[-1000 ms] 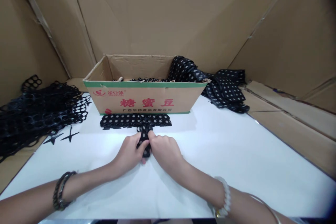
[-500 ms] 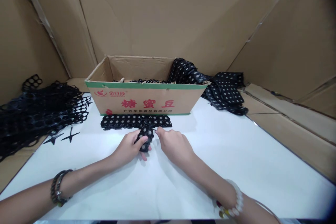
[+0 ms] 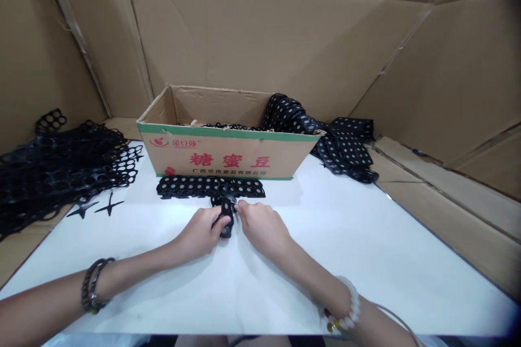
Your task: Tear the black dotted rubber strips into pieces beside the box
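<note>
My left hand (image 3: 199,234) is closed around a short black strip with pale round dots (image 3: 227,227), its thumb lying across the front. My right hand (image 3: 264,226) is closed at the strip's upper right edge, fingertips pressed there; what they pinch is too small to make out. Just beyond both hands, a longer stack of black dotted strips (image 3: 185,186) lies crosswise along the foot of the cardboard box (image 3: 228,152). The short strip's upper end meets or overlaps this stack.
Black perforated netting (image 3: 69,165) is heaped at the left, with two black star-shaped scraps (image 3: 109,205) beside it. Dotted black sheets (image 3: 342,146) hang over the box's right end onto the white table (image 3: 358,249). Cardboard walls (image 3: 285,32) surround the table.
My left hand has wrapped further round the short strip, which has turned to show a narrower face. My right fingertips have moved slightly left, up against it.
</note>
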Demonstrator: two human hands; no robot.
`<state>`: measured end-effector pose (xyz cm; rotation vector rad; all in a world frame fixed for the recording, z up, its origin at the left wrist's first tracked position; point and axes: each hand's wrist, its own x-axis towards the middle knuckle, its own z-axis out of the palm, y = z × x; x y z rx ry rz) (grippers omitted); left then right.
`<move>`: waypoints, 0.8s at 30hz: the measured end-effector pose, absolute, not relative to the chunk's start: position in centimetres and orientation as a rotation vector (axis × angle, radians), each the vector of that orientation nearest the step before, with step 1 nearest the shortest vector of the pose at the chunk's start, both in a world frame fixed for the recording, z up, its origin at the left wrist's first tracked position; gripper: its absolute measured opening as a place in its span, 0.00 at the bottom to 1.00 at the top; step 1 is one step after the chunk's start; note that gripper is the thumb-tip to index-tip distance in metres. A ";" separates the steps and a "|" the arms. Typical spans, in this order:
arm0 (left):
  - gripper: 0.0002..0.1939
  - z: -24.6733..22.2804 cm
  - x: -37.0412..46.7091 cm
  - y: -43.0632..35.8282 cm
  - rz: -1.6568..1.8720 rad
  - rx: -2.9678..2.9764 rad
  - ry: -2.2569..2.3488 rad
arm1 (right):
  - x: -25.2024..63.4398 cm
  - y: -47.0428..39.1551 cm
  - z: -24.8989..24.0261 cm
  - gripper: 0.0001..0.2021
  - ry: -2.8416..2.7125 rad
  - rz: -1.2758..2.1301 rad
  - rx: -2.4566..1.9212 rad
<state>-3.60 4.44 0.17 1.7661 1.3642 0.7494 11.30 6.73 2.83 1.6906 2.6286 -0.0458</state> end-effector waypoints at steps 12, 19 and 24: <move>0.13 0.2 -3.9 4.9 0.682 1.947 1.337 | 10.8 6.4 2.6 0.10 2.585 -0.095 1.672; 0.13 1.3 -3.9 5.2 0.725 1.540 1.172 | 13.8 8.7 3.1 0.18 2.769 -0.653 1.797; 0.12 1.2 -3.9 4.8 0.769 1.457 1.174 | 15.6 9.2 3.9 0.18 2.725 -0.888 1.662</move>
